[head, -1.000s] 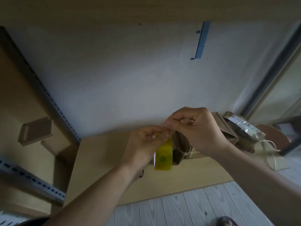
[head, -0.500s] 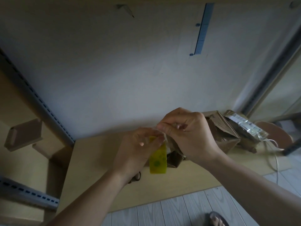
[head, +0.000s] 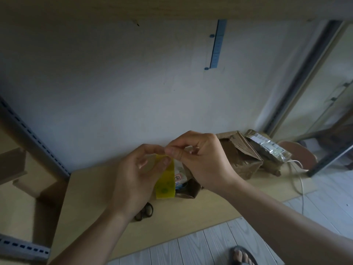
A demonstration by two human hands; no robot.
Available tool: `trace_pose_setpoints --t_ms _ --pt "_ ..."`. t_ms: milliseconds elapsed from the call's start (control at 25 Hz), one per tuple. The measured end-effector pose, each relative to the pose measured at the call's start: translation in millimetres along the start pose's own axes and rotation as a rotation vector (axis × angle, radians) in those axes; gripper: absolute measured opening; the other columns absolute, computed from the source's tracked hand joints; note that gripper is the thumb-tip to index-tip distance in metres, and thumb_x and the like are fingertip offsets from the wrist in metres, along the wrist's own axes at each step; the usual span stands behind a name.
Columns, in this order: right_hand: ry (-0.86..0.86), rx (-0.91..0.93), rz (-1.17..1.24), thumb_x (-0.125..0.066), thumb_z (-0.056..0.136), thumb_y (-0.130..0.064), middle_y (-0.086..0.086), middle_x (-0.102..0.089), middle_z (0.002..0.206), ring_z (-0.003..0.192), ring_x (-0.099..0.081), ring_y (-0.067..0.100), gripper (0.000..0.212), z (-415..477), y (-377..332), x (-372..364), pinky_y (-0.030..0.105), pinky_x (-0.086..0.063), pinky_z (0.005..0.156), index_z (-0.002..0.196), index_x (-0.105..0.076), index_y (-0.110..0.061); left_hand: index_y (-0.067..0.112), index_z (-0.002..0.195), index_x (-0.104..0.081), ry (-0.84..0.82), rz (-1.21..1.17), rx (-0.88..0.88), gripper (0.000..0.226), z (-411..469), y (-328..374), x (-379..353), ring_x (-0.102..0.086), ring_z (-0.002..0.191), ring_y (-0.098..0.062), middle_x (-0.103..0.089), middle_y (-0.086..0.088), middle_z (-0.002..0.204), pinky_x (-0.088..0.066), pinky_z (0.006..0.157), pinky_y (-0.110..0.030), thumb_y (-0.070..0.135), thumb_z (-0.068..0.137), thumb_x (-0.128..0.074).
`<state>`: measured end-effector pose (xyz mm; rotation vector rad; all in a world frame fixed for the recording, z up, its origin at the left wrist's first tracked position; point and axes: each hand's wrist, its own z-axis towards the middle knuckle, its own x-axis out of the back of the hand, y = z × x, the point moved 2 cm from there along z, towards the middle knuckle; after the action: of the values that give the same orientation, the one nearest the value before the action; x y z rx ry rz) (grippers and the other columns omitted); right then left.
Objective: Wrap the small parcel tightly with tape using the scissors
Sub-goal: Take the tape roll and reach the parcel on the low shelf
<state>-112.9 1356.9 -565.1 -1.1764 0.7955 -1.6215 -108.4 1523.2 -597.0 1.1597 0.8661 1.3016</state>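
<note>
So the yellow tape roll (head: 165, 180) is held up over the counter (head: 86, 190), left hand (head: 133, 175) gripping it with fingers curled round the roll, right hand (head: 198, 159) pinching the loose tape end at the top between thumb and fingers. The small parcel (head: 188, 186) sits on the counter right behind the roll, mostly hidden by the hands. Scissors (head: 145, 211) lie just below the left wrist, and a torn cardboard box (head: 240, 159) is off to the right.

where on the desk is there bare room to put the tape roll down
The desk is bare at its left end, between the metal rack upright and the left hand, and along the front edge right of the scissors. The back right is crowded with the torn box and foil packet.
</note>
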Motion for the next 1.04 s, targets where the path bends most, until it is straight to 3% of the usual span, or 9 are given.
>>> trace_pose_setpoints --t_ms 120,240,400,480,680,800,880,960,1040 --pt "0.016 0.008 -0.057 -0.076 0.087 -0.018 -0.012 -0.073 0.086 0.072 -0.067 0.001 0.006 -8 4 7 0.011 -0.047 0.063 0.09 -0.081 -0.019 0.027 0.083 -0.072 -0.005 0.012 -0.058 0.0 4 -3 -6 -0.07 0.088 -0.015 -0.074 0.003 0.091 -0.055 0.087 -0.039 0.027 0.083 -0.072" --pt "0.007 -0.037 -0.149 -0.071 0.091 -0.027 -0.016 -0.072 0.087 0.076 -0.067 0.0 0.018 -14 10 22 0.014 -0.05 0.064 0.108 -0.076 -0.026 0.028 0.08 -0.07 -0.018 0.04 -0.022 0.01 6 -8 -15 -0.069 0.08 -0.009 -0.073 0.006 0.085 -0.052 0.076 -0.028 0.019 0.086 -0.072" --pt "0.057 -0.173 -0.252 -0.066 0.094 -0.022 -0.013 -0.074 0.092 0.082 -0.067 0.001 0.016 -16 44 42 0.015 -0.053 0.071 0.107 -0.073 -0.024 0.027 0.084 -0.071 0.018 0.075 -0.019 0.01 10 -14 -9 -0.069 0.087 -0.014 -0.074 0.006 0.087 -0.054 0.085 -0.038 0.036 0.081 -0.074" --pt "-0.057 -0.229 -0.387 -0.064 0.093 -0.017 -0.008 -0.073 0.094 0.083 -0.067 0.008 0.014 -20 70 34 0.021 -0.055 0.073 0.103 -0.073 -0.02 0.025 0.085 -0.072 0.052 0.057 -0.018 0.011 12 -14 -1 -0.07 0.09 -0.016 -0.074 0.004 0.087 -0.055 0.087 -0.039 0.034 0.081 -0.077" --pt "-0.287 -0.251 -0.614 -0.058 0.095 -0.017 0.001 -0.067 0.118 0.101 -0.063 0.02 0.027 -14 120 -1 0.033 -0.056 0.081 0.12 -0.066 -0.021 0.022 0.084 -0.071 0.128 0.043 0.019 0.012 12 -24 18 -0.068 0.089 -0.015 -0.073 0.001 0.085 -0.053 0.083 -0.032 0.032 0.079 -0.075" --pt "-0.403 -0.295 -0.756 -0.059 0.091 -0.014 0.007 -0.05 0.131 0.115 -0.054 0.03 0.048 -4 142 -23 0.039 -0.053 0.087 0.138 -0.05 -0.024 0.016 0.084 -0.07 0.164 0.057 0.079 0.009 8 -32 31 -0.069 0.088 -0.018 -0.074 -0.005 0.086 -0.053 0.075 -0.022 0.024 0.083 -0.075" --pt "-0.455 -0.443 -0.779 -0.059 0.088 -0.013 0.01 -0.038 0.138 0.122 -0.047 0.035 0.065 0 158 -36 0.043 -0.051 0.095 0.147 -0.034 -0.028 0.012 0.085 -0.071 0.184 0.045 0.13 0.005 6 -37 41 -0.069 0.089 -0.019 -0.075 -0.007 0.088 -0.053 0.073 -0.018 0.016 0.085 -0.074" --pt "-0.49 -0.593 -0.738 -0.06 0.088 -0.014 0.013 -0.033 0.142 0.126 -0.045 0.04 0.075 2 174 -44 0.046 -0.048 0.101 0.151 -0.023 -0.03 0.013 0.085 -0.071 0.185 -0.007 0.173 0.006 6 -41 53 -0.07 0.09 -0.021 -0.076 -0.007 0.089 -0.054 0.078 -0.027 0.017 0.083 -0.075" --pt "-0.556 -0.625 -0.731 -0.057 0.088 -0.015 0.015 -0.038 0.141 0.123 -0.05 0.038 0.077 4 185 -48 0.043 -0.049 0.101 0.152 -0.018 -0.033 0.014 0.086 -0.072 0.191 -0.044 0.193 0.011 5 -42 65 -0.07 0.091 -0.023 -0.076 -0.008 0.091 -0.054 0.08 -0.039 0.023 0.079 -0.075"
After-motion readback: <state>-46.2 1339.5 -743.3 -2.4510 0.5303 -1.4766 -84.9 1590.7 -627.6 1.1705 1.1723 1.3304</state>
